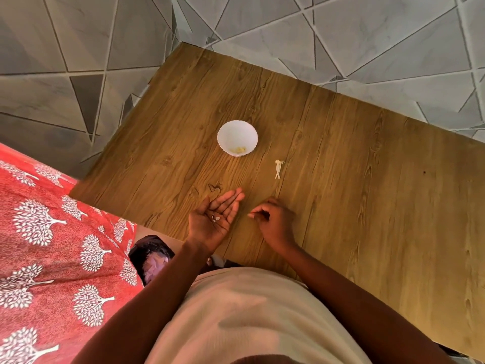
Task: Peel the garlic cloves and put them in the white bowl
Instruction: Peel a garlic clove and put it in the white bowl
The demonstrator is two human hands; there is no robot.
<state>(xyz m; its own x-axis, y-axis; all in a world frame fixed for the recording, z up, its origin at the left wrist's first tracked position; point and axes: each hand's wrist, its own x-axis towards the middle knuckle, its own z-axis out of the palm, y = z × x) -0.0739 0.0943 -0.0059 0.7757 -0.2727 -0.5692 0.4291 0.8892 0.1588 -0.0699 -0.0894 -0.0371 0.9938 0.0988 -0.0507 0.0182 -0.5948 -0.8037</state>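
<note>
Head view — garlic bits below left fingers

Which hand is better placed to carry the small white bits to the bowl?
Probably the left hand: it lies palm up with the small white bits on it, nearer the white bowl. The right hand is curled, seemingly holding nothing.

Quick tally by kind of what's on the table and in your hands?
White bowl: 1
Garlic skin scrap on the table: 1
Small white bits in the left hand: 1 cluster
Right hand: nothing visible
Total: 3
</note>
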